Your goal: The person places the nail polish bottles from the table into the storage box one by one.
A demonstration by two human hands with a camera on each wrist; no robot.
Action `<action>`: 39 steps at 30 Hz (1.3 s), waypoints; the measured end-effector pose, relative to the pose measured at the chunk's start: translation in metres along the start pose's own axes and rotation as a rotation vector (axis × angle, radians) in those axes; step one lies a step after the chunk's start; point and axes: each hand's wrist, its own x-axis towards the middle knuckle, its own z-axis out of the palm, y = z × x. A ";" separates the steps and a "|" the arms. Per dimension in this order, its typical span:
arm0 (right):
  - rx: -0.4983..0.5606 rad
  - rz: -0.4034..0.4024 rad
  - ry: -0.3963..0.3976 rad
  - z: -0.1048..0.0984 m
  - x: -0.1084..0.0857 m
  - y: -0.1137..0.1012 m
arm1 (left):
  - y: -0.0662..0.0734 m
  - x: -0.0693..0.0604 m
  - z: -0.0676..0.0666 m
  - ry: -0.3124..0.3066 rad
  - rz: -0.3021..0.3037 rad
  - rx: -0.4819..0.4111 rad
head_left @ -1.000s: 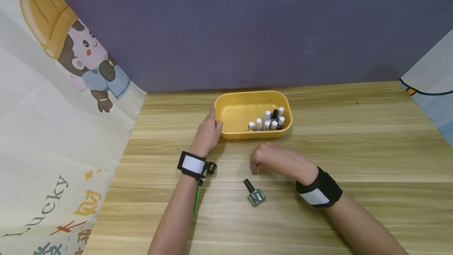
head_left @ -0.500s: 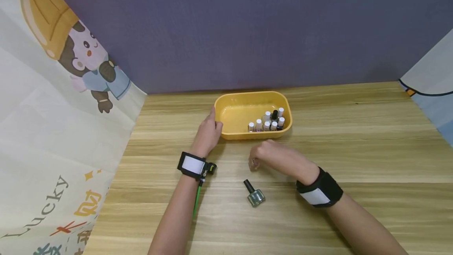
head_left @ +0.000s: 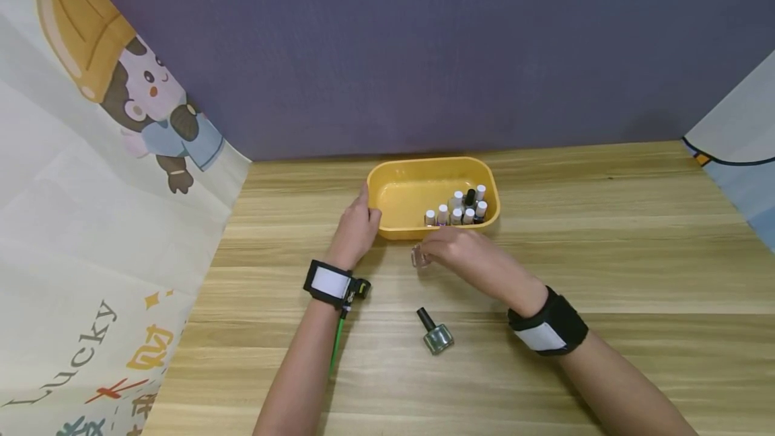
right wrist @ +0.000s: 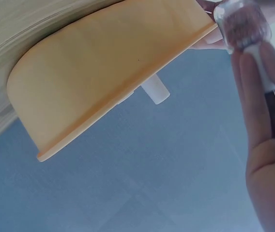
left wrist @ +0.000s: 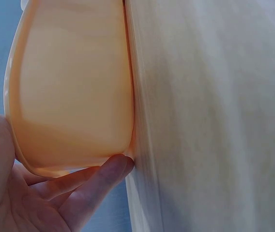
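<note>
My right hand [head_left: 466, 254] pinches a small nail polish bottle [head_left: 419, 256] by its white cap, just in front of the yellow tray [head_left: 396, 234]. In the right wrist view the clear, pinkish bottle [right wrist: 244, 26] is blurred, its glass end pointing up and away from the fingers [right wrist: 256, 96]. My left hand [head_left: 354, 231] grips the tray's left end; in the left wrist view its fingers [left wrist: 94, 186] lie against the outer wall low by the table. Several polish bottles [head_left: 457, 215] stand in the tray's right part, most with white caps and one with a black cap [head_left: 470, 196].
A greenish nail polish bottle [head_left: 438, 338] with a black cap lies on its side on the wooden table [head_left: 605, 254], nearer the person. A dark blue-grey panel [head_left: 424, 52] rises behind the tray. Printed cloth [head_left: 91, 221] hangs at the left.
My right hand has moved forward to the tray's front side, and the pinkish bottle in its fingers has come into clearer view. The left hand, tray and greenish bottle stay in place.
</note>
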 end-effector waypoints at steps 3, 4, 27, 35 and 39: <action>-0.031 -0.025 0.074 0.000 0.001 0.001 | 0.000 0.000 0.000 -0.005 0.000 0.000; -0.052 -0.029 0.095 0.000 0.001 0.001 | -0.001 0.000 0.000 -0.005 -0.001 0.000; -0.066 0.117 0.363 -0.006 0.000 0.003 | -0.001 0.000 0.000 -0.002 -0.005 0.011; -0.085 0.172 0.382 -0.012 0.001 0.007 | -0.002 0.001 0.001 -0.003 -0.003 0.022; -0.087 0.179 0.385 -0.013 0.000 0.012 | -0.002 0.001 0.001 -0.005 -0.009 0.020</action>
